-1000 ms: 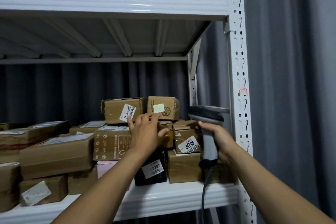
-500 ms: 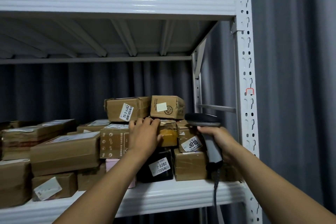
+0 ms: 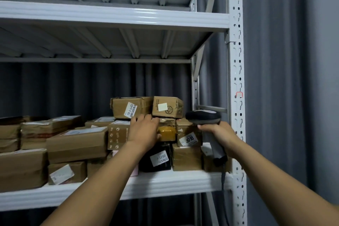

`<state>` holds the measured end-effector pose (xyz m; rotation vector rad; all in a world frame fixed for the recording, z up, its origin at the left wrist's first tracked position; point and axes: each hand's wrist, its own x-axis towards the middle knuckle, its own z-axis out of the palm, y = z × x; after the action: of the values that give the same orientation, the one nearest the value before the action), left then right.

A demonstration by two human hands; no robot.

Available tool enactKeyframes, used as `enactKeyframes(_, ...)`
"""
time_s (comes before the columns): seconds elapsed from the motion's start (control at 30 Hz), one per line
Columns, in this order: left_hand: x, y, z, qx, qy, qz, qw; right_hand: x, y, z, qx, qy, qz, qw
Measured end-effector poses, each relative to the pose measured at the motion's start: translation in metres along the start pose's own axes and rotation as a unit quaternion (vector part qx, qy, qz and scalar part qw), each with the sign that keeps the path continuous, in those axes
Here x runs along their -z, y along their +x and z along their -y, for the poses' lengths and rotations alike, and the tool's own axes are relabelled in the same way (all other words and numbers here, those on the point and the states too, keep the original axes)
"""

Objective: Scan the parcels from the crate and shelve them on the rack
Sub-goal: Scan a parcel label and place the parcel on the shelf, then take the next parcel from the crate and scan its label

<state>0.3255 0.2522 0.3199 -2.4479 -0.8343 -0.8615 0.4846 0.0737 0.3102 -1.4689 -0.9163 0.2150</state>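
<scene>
Two hands, one scanner (image 3: 202, 118): right hand (image 3: 221, 134) grip curled round its handle; left hand (image 3: 145, 132) grip spread, thumb touching a yellow-taped parcel (image 3: 167, 132)

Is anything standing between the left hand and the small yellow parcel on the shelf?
Nothing visible does. The left hand touches the yellow parcel, which sits in the stack above the black parcel. The right hand holds the scanner apart, to the right.
</scene>
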Motion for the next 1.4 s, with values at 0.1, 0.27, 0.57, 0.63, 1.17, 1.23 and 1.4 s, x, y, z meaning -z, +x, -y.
enactKeyframes(0.1, 0.014, -0.025, 0.0, -0.001, -0.004, 0.011, 1.0, 0.001, -0.03, 0.012, 0.012, -0.03, -0.004, 0.999)
enactKeyframes(0.27, 0.03, -0.08, -0.003, 0.017, 0.0, 0.048, 0.999, -0.011, -0.088, 0.012, -0.012, -0.03, 0.03, 0.999)
enactKeyframes(0.57, 0.019, -0.221, -0.016, 0.011, -0.038, 0.109, 0.993, -0.045, -0.212, -0.039, -0.076, -0.061, 0.067, 0.993)
enactKeyframes(0.63, 0.008, -0.257, -0.017, 0.015, -0.047, 0.134, 0.99, -0.049, -0.238, -0.055, -0.083, -0.095, 0.082, 0.989)
enactKeyframes(1.17, -0.14, -0.476, -0.051, 0.073, -0.086, 0.376, 0.92, -0.081, -0.338, -0.233, -0.154, -0.272, 0.243, 0.918)
enactKeyframes(1.23, -0.159, -0.501, -0.064, 0.075, -0.104, 0.407, 0.904, -0.083, -0.345, -0.255, -0.186, -0.253, 0.248, 0.917)
enactKeyframes(1.4, -0.195, -0.561, -0.105, 0.062, -0.139, 0.479, 0.865, -0.087, -0.359, -0.297, -0.208, -0.298, 0.321, 0.875)
